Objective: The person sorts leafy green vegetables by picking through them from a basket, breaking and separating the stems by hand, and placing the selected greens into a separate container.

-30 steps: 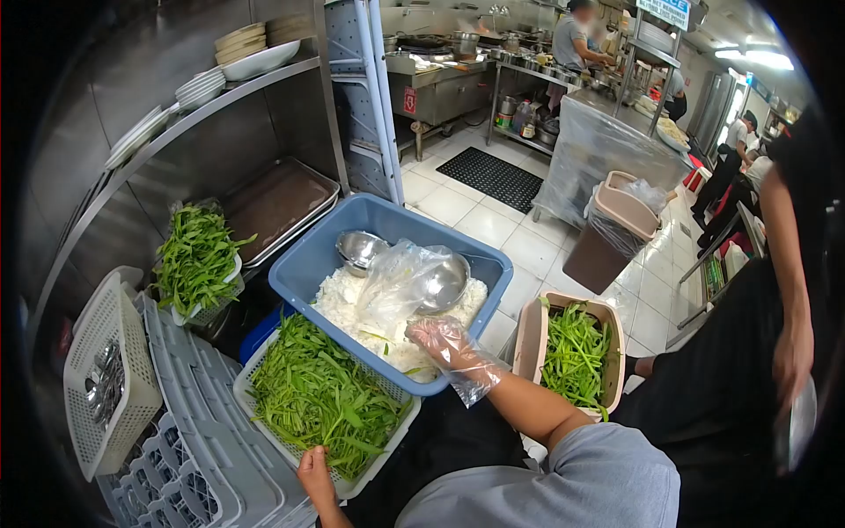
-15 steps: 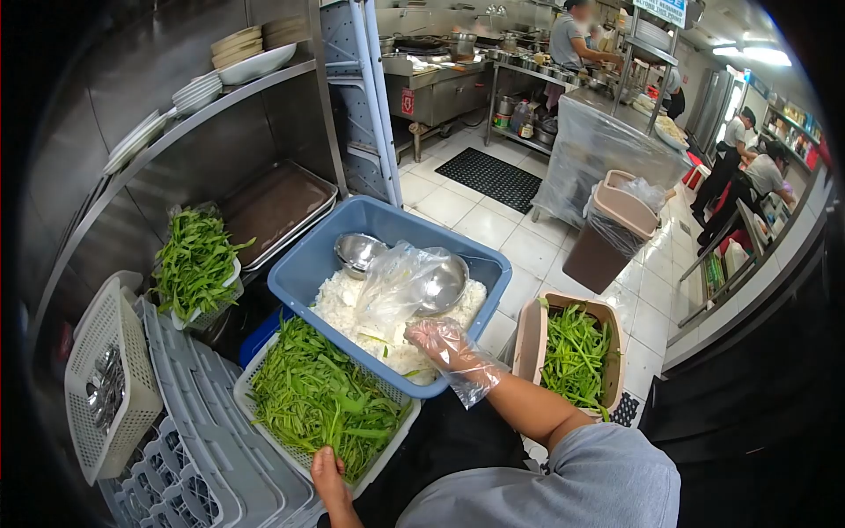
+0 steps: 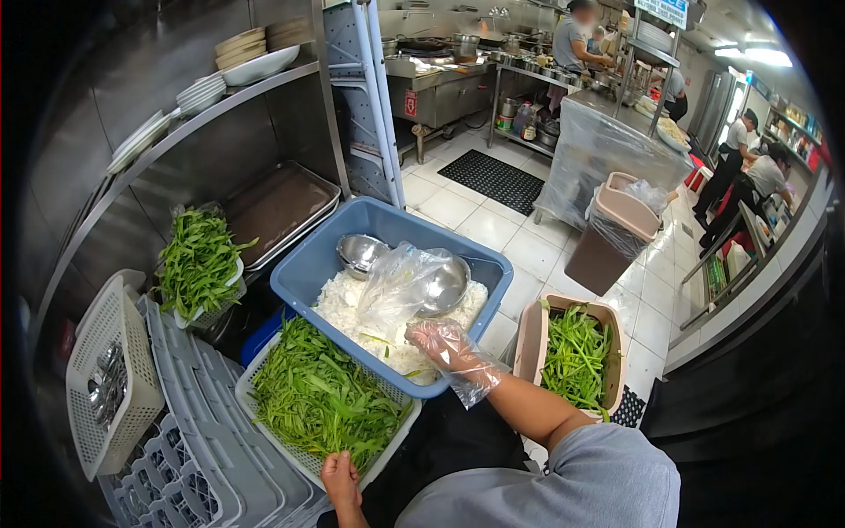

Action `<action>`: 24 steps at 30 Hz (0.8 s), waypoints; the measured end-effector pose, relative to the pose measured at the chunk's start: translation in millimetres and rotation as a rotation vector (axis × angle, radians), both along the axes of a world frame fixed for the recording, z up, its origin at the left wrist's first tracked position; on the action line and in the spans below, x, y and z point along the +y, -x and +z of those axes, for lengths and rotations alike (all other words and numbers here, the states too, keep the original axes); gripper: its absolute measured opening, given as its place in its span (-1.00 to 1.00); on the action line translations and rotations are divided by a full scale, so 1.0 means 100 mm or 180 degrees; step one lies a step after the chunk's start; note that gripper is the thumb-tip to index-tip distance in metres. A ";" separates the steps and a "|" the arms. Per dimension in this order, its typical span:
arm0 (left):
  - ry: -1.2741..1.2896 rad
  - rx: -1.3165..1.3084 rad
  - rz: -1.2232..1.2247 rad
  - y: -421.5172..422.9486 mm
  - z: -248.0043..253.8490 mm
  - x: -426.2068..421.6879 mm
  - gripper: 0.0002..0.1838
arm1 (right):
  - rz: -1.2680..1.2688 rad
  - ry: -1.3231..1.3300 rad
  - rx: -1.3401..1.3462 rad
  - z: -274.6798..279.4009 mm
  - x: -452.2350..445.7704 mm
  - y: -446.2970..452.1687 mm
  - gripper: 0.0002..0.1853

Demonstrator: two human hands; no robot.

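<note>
My left hand (image 3: 341,480) is closed at the near edge of a pale perforated basket (image 3: 400,431), its fingertips pinching the leafy greens (image 3: 321,396) there. My right hand (image 3: 444,345), in a clear plastic glove, hangs over the near right side of a blue tub (image 3: 387,209). Its fingers are curled together, and I cannot make out anything in them. White cooked rice (image 3: 348,308) lies in the tub below. Two metal bowls, one at the back (image 3: 361,253) and one at the right (image 3: 447,286), rest on the rice with a crumpled clear plastic bag (image 3: 396,282) between them.
Long green stems fill a beige bin (image 3: 528,348) at my right. More greens (image 3: 198,264) sit at left, near a cutlery basket (image 3: 114,378) and stacked grey racks (image 3: 211,414). A brown trash bin (image 3: 607,242) stands on the tiles. Several people work farther back.
My left hand has shifted slightly right and down along the basket's near edge. My right hand stays in nearly the same place over the tub.
</note>
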State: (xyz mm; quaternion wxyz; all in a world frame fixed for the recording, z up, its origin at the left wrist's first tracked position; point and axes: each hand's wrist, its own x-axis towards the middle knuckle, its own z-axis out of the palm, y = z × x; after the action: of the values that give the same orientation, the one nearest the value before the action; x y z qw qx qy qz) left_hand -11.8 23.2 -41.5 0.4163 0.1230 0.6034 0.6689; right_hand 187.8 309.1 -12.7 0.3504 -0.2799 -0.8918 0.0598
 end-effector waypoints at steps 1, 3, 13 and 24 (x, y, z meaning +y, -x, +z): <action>-0.0019 -0.0060 0.0018 -0.01 0.01 0.00 -0.86 | -0.0011 -0.0198 -0.0066 -0.03 0.01 0.00 -0.76; 0.0061 -0.0012 -0.0030 -0.02 0.05 0.02 -0.87 | -0.0022 -0.0394 -0.0131 -0.09 0.03 -0.02 -0.72; 0.0382 -0.0039 0.0008 -0.01 0.14 0.05 -0.78 | -0.0080 -0.0453 -0.0129 -0.27 0.08 -0.02 -0.64; 0.0049 0.0072 0.0257 0.05 0.08 0.06 -0.83 | -0.0212 -0.0143 -0.0488 -0.40 0.11 -0.02 -0.60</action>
State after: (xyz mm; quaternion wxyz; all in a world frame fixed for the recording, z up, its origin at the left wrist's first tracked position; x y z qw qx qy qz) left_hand -17.1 29.2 -33.4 0.3831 0.1029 0.6176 0.6791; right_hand 190.2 320.4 -53.2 0.2890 -0.3052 -0.9073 0.0065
